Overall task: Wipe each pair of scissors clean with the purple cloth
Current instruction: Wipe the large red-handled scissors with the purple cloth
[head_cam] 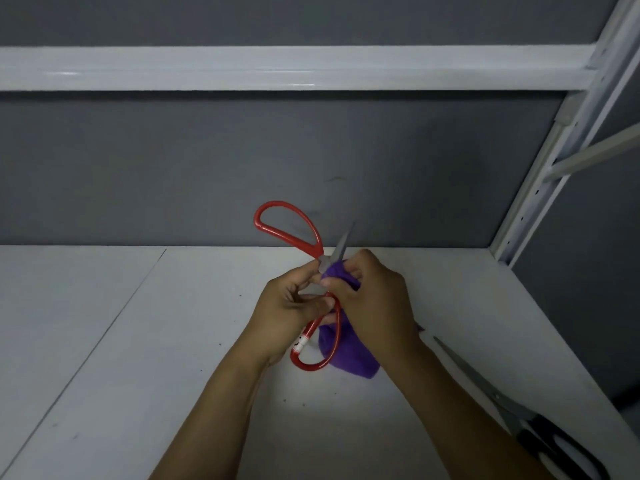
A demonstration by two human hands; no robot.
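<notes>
Red-handled scissors [287, 230] are held open above the white table, one red loop up at the back, the other low near my wrists. My left hand [294, 306] grips them near the pivot and the lower handle. My right hand [374, 299] holds the purple cloth [346, 351] bunched around the base of one blade, whose grey tip sticks up past my fingers. The cloth's loose end hangs below my right hand. A second pair, black-handled scissors [540, 431], lies on the table at the right, blades pointing toward the middle.
The white table [138, 341] has a seam running diagonally on its left side. A grey back wall with a white rail [277, 67] stands behind. A white slotted upright [540, 174] and a grey side panel close off the right.
</notes>
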